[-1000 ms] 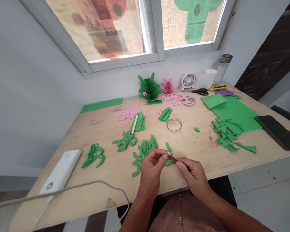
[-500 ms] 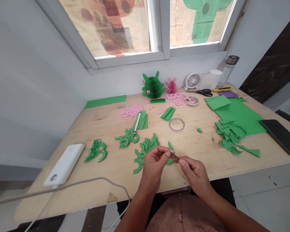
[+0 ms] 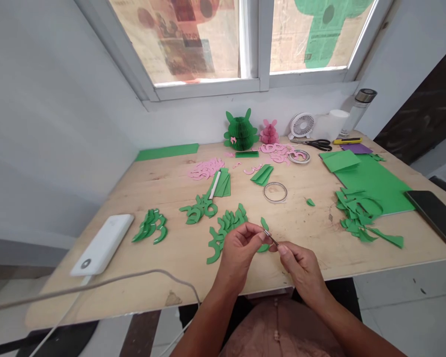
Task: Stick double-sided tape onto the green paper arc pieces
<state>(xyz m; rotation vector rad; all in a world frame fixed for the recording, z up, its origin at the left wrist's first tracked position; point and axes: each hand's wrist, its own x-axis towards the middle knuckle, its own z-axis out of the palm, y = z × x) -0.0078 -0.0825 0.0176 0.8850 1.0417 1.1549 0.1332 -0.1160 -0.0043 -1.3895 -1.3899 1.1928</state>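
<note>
My left hand (image 3: 241, 250) and my right hand (image 3: 301, 265) are close together over the front of the table, both closed in a pinch. Between their fingertips runs a thin dark strip with a pale end (image 3: 270, 237), seen nearly edge-on; its exact kind is too small to make out. Just beyond the left hand lie green curved paper cutouts (image 3: 230, 220), partly covered by it. A small green paper piece (image 3: 264, 223) lies behind the fingertips, and another green cutout peeks out below them.
Further back are a roll of tape (image 3: 275, 192), pink cutouts (image 3: 207, 169), a green paper figure (image 3: 241, 133) and scissors (image 3: 319, 144). Green scraps (image 3: 357, 213) and a phone (image 3: 434, 216) lie right. A cable runs from the white power bank (image 3: 102, 244) on the left.
The view has shifted slightly, so the table appears a little further right. Both hands keep their pinch on the thin strip, which looks slightly more tilted.
</note>
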